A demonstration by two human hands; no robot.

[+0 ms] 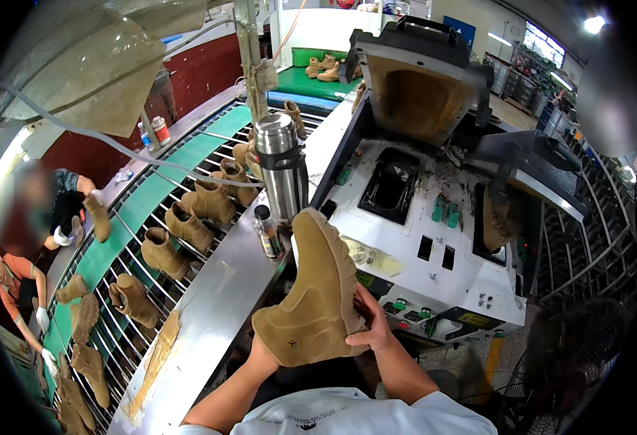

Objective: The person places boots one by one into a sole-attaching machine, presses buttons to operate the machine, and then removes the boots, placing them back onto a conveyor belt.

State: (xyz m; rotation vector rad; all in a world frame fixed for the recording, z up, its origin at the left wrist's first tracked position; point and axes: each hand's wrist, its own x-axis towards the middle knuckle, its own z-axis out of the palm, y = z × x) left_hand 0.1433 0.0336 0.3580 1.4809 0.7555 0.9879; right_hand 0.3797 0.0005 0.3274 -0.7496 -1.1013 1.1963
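Note:
A tan suede boot (307, 293) is held up in front of me, toe pointing upward and lugged sole facing right. My right hand (369, 326) grips it at the heel end of the sole, thumb lying on the near side. At the shaft end, my left hand (262, 355) supports the boot; its fingers are hidden behind or inside the shaft. Beyond the boot stands a white machine (405, 243) with a raised lid (412, 80) over a black recess (389, 187). Another tan boot (498, 221) sits in the machine's right station, beneath a tilted dark lid (532, 167).
A steel flask (282, 170) and a small clear bottle (267, 232) stand on the metal ledge (220, 290) left of the machine. Several tan boots (188, 225) rest on the roller conveyor (122, 254). Two co-workers, one with a gloved hand (43, 319), are across it.

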